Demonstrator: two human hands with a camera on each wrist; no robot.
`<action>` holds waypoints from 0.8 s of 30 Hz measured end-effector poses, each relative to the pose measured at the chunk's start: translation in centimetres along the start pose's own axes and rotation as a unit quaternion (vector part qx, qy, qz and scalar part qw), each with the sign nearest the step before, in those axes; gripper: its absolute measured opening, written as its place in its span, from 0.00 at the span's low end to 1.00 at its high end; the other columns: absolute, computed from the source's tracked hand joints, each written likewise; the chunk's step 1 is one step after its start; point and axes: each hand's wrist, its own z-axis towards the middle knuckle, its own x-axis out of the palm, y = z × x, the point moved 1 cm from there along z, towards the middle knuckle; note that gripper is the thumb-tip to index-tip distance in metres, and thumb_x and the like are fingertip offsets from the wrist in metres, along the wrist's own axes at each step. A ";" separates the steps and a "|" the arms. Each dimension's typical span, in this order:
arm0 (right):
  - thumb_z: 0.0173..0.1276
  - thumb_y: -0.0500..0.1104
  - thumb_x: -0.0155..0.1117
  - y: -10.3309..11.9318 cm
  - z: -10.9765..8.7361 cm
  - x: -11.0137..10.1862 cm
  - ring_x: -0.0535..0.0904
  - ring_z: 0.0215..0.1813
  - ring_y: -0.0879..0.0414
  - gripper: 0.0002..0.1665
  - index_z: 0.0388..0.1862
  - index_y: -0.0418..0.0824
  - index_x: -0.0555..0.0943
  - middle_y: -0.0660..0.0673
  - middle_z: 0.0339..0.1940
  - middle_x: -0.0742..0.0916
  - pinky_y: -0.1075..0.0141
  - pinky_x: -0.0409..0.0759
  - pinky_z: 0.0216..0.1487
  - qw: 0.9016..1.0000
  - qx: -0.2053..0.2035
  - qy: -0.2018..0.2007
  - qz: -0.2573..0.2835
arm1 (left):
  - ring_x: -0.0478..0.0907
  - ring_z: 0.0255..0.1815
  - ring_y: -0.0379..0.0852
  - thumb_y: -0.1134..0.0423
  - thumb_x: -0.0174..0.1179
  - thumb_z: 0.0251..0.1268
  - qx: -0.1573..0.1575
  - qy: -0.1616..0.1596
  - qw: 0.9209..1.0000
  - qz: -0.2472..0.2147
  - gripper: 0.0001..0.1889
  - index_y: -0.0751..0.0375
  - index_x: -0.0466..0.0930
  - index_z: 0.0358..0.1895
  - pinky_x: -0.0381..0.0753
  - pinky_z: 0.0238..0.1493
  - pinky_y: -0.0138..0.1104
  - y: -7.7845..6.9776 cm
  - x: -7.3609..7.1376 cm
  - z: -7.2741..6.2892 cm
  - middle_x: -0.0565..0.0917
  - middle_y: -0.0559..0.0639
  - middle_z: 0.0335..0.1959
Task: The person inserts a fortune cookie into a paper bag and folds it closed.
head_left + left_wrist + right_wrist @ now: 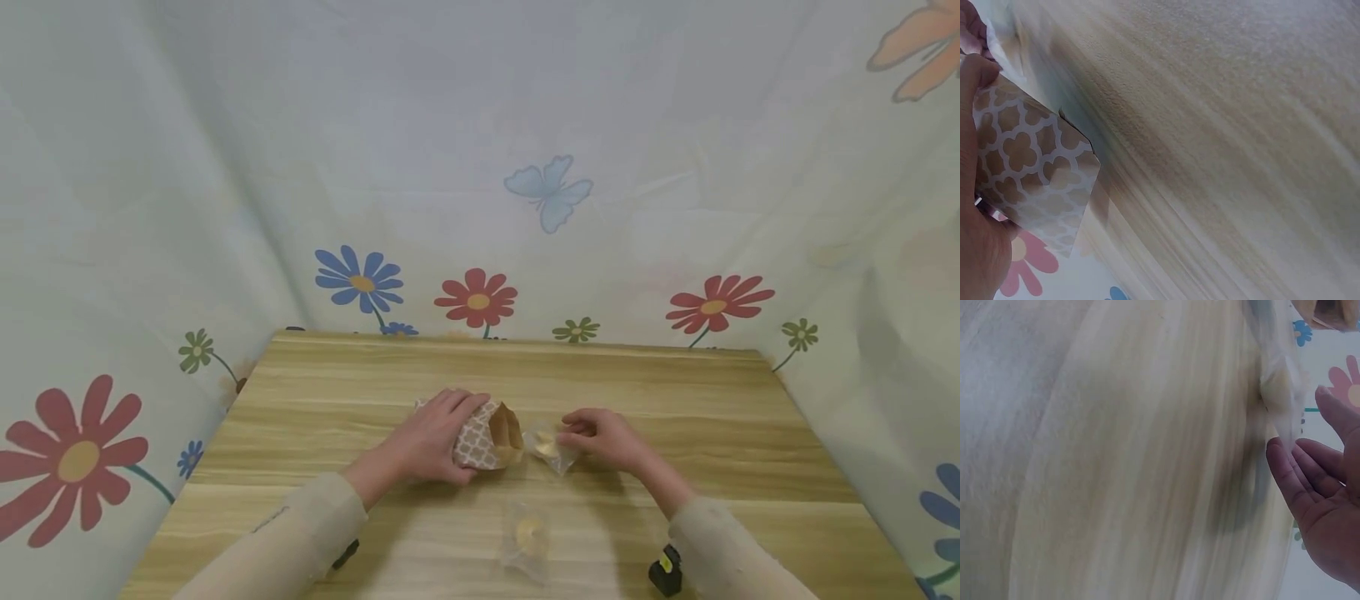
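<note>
A brown paper bag with a white lattice pattern point(477, 440) lies tilted, its mouth facing right. My left hand point(435, 437) grips it from above, fingers over the far side and thumb at the near side. In the left wrist view the patterned side of the bag point(1029, 150) shows beside the hand. My right hand point(611, 439) holds a clear plastic packet point(551, 450) by its edge, just right of the bag's mouth. Something pale yellow is inside the packet. In the right wrist view the packet's corner point(1286, 428) sits at the fingertips, with the thumb apart.
A second clear packet point(527, 542) with a yellowish round thing lies nearer on the wooden table point(360, 367). Small black devices show by both wrists, the right one point(665, 572) with a yellow mark. A flower-printed cloth point(420, 167) hangs behind the table.
</note>
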 end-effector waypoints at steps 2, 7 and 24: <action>0.75 0.46 0.73 0.1 0.2 0.4 0.89 0.49 0.47 0.25 0.60 0.28 0.85 0.38 0.49 0.92 0.56 0.88 0.50 1.000 -0.006 -0.005 -0.002 | 0.72 0.67 0.49 0.40 0.81 0.46 0.000 0.000 1.000 0.000 0.58 0.52 0.61 0.81 0.77 0.70 0.48 0.0 0.0 0.0 0.74 0.49 0.68; 0.74 0.44 0.73 0.1 0.4 0.9 0.89 0.49 0.46 0.23 0.58 0.27 0.85 0.37 0.48 0.92 0.54 0.88 0.51 1.000 -0.021 -0.010 -0.003 | 0.72 0.66 0.48 0.40 0.80 0.46 0.001 0.001 1.000 0.004 0.58 0.51 0.61 0.81 0.78 0.70 0.46 0.1 0.0 0.0 0.74 0.49 0.68; 0.71 0.43 0.75 0.8 0.3 1.0 0.87 0.45 0.56 0.17 0.51 0.31 0.88 0.44 0.43 0.91 0.66 0.85 0.45 0.998 -0.041 0.047 0.013 | 0.72 0.65 0.47 0.41 0.81 0.45 -0.013 0.002 1.000 -0.013 0.59 0.53 0.61 0.82 0.79 0.68 0.46 0.2 0.0 0.0 0.74 0.49 0.67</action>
